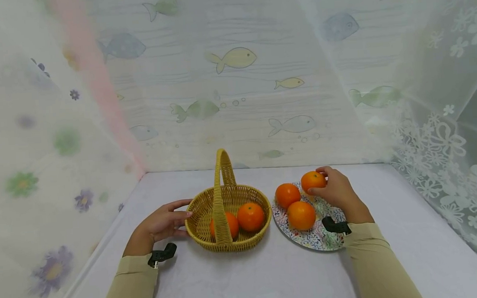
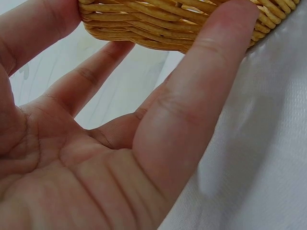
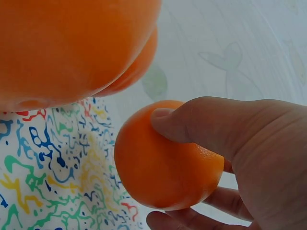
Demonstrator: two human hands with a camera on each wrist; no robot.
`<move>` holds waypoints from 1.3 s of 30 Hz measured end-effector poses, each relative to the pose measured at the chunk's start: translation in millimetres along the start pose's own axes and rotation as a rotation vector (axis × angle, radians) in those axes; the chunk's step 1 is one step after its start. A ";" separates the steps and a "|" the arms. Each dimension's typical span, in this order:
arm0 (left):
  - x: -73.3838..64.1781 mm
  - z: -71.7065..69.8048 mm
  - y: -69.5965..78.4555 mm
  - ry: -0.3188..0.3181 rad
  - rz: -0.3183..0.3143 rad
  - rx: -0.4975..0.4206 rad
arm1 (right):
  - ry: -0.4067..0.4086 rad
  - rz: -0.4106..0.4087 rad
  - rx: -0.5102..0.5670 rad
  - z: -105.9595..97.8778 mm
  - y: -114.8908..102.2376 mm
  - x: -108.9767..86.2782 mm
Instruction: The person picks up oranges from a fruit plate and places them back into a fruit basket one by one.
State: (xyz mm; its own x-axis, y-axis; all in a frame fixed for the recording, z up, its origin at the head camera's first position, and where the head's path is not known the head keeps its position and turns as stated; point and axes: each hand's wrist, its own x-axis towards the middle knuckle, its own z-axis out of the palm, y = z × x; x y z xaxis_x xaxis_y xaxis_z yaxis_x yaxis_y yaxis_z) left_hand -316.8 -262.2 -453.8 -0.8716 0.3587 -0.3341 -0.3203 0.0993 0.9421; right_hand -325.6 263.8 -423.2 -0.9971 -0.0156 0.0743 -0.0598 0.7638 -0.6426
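Observation:
On the left stands a yellow wicker basket [image 1: 205, 242] with a tall arched handle. Inside it lie two oranges, one [image 1: 251, 217] at the right and another [image 1: 232, 226] partly behind the handle. My left hand [image 1: 167, 221] touches the basket's left side with fairly straight fingers and thumb; its palm stays apart from the wicker [image 2: 144, 24]. Over the far part of a patterned plate [image 1: 309, 240], my right hand [image 1: 337, 188] pinches an orange [image 3: 163, 158] between thumb and fingers. Whether that orange touches the plate, I cannot tell. Two more oranges [image 1: 288, 195] [image 1: 302, 215] rest on the plate's left half.
A white cloth [image 1: 250, 280] covers the table. Behind it hangs a pale curtain [image 1: 237, 131] printed with fish, and a lace curtain [image 1: 447, 145] hangs at the right. The basket and plate stand side by side with a narrow gap.

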 end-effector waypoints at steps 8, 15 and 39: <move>-0.3 -0.5 -1.2 -0.016 0.014 0.001 | 0.019 -0.014 0.004 -3.6 -3.7 -2.3; -0.4 -0.5 0.1 -0.023 0.016 0.007 | 0.033 -0.034 0.017 -8.8 -11.4 -5.4; -2.4 -1.3 1.9 -0.035 0.014 0.015 | 0.060 -0.098 -0.001 -17.3 -32.9 -14.8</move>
State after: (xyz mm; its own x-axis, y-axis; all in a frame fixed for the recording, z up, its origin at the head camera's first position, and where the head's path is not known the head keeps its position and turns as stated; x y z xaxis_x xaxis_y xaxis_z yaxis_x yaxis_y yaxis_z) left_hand -315.8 -264.1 -451.3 -0.8623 0.3927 -0.3197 -0.3021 0.1077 0.9472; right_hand -308.0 250.0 -389.9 -0.9819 -0.0513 0.1823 -0.1566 0.7609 -0.6297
